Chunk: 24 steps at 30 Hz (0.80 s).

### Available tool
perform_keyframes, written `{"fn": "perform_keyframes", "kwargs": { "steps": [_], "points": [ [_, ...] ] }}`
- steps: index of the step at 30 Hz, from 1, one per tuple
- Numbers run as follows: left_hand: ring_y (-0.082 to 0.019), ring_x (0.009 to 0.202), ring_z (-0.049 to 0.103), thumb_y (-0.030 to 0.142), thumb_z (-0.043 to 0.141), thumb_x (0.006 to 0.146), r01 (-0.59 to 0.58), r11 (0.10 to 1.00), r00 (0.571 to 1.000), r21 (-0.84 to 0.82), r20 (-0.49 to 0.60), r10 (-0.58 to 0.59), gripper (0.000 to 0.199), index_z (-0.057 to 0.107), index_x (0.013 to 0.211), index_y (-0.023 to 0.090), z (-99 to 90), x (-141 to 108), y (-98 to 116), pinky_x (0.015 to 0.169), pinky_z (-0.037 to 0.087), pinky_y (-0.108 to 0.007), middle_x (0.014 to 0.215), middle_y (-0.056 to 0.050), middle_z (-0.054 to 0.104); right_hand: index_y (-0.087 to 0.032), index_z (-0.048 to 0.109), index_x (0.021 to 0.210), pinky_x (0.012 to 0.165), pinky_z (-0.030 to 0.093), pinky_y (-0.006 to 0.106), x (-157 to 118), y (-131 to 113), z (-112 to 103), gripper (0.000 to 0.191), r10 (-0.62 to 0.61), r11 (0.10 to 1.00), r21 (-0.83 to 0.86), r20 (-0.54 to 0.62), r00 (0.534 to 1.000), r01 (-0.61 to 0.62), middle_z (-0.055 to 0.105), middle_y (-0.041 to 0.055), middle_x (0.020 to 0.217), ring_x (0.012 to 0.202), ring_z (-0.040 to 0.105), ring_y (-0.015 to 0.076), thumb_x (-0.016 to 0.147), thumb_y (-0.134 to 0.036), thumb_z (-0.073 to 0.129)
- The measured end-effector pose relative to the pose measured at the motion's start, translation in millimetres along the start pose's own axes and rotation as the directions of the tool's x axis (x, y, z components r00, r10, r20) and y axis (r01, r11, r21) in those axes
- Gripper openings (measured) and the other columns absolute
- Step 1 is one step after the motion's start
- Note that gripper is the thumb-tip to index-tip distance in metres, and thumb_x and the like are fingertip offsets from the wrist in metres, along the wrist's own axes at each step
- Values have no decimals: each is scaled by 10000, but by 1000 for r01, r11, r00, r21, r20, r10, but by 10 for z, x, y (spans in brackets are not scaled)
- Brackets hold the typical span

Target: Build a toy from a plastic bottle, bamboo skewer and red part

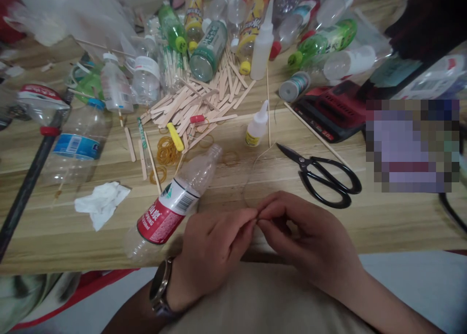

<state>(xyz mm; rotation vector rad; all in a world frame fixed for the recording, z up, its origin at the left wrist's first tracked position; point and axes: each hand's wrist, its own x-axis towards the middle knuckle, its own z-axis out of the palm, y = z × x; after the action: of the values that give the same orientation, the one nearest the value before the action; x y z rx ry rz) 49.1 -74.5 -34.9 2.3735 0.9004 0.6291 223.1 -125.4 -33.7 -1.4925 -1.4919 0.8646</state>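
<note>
At the table's front edge, my left hand [222,244] and my right hand [306,234] meet with their fingertips pinched together. A thin string [245,181] runs from the pinched fingertips up over the wood towards a thin stick; the bit between my fingers is hidden. An uncapped plastic bottle [160,222] with a red and white label lies tilted beside my left hand. Black-handled scissors [321,176] lie beyond my right hand, blades pointing to the upper left. Farther off stands a small glue bottle [257,127] with a pointed white nozzle.
Wooden craft sticks [204,98] lie heaped mid-table, near rubber bands [168,151] and a yellow piece [175,136]. Several plastic bottles crowd the back, including a green one [324,42]. A crumpled tissue [102,202] lies left; a red and black tool battery [332,113] sits right.
</note>
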Motion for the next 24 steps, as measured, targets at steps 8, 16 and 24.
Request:
{"fn": "perform_keyframes", "kwargs": {
  "steps": [8, 16, 24],
  "points": [
    [-88, 447, 363, 305, 650, 809, 672, 524, 735, -523, 389, -555, 122, 689, 758, 201, -16, 127, 1, 438, 251, -213, 515, 75, 471, -239, 618, 858, 635, 566, 273, 1, 86, 44, 172, -95, 993, -68, 7, 995, 95, 708, 35, 898, 789, 704, 169, 904, -101, 525],
    [-52, 413, 172, 398, 746, 718, 744, -78, 550, -663, 675, -492, 287, 557, 651, 193, 60, 190, -38, 387, 127, -208, 444, 123, 321, -253, 616, 934, 714, 602, 287, -37, 153, 91, 159, -169, 976, -149, -74, 983, 157, 710, 25, 919, 833, 708, 174, 947, -113, 541],
    [-65, 436, 177, 410, 706, 724, 736, -88, 542, -671, 663, -517, 296, 504, 632, 214, 76, 198, -2, 417, 141, -231, 461, 116, 314, -254, 643, 1003, 754, 643, 340, -65, 135, 106, 147, -290, 926, -280, -95, 952, 254, 741, 52, 991, 859, 744, 206, 932, -136, 591]
  ]
}}
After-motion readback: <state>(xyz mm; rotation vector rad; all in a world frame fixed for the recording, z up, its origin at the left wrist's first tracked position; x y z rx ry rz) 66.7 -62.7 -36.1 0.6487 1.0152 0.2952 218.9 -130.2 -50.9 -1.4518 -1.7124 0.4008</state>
